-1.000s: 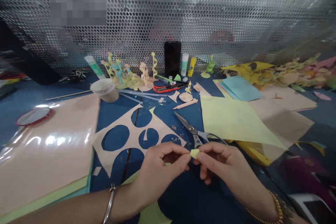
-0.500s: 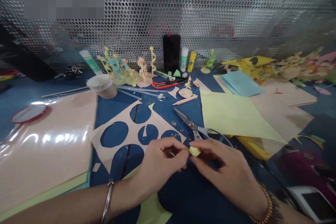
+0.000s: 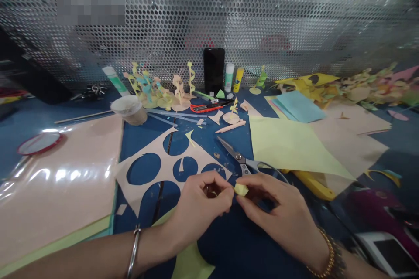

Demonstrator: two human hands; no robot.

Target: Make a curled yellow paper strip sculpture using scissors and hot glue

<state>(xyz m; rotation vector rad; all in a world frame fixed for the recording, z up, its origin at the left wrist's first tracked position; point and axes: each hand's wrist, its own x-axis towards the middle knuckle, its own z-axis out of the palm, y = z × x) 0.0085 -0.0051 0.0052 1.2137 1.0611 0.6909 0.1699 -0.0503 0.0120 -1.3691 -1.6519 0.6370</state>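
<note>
A small folded piece of pale yellow paper (image 3: pixel 241 189) sits between my two hands. My right hand (image 3: pixel 278 211) grips it between thumb and forefinger. My left hand (image 3: pixel 204 196) is pinched closed at the paper's left edge; a bit of pale yellow shows inside its curled fingers. Just beyond the hands lie scissors (image 3: pixel 240 157), partly covered by my right hand. To the left of them is a pink paper sheet (image 3: pixel 131 189) with round holes cut out. Below my left wrist is a pale green paper offcut (image 3: pixel 191 263).
Small paper figures (image 3: pixel 147 89), a phone (image 3: pixel 214 69), glue sticks (image 3: pixel 238 80) and a red cutter (image 3: pixel 206 108) stand or lie along the perforated metal wall. A plastic cup (image 3: pixel 129 110) is left of centre. Paper sheets (image 3: pixel 288 139) cover the right; a wrapped pink stack (image 3: pixel 75 196) the left.
The yellow piece has turned slightly between my fingers, and its facets show differently. Both hands stay in nearly the same place; the whole view has shifted a little.
</note>
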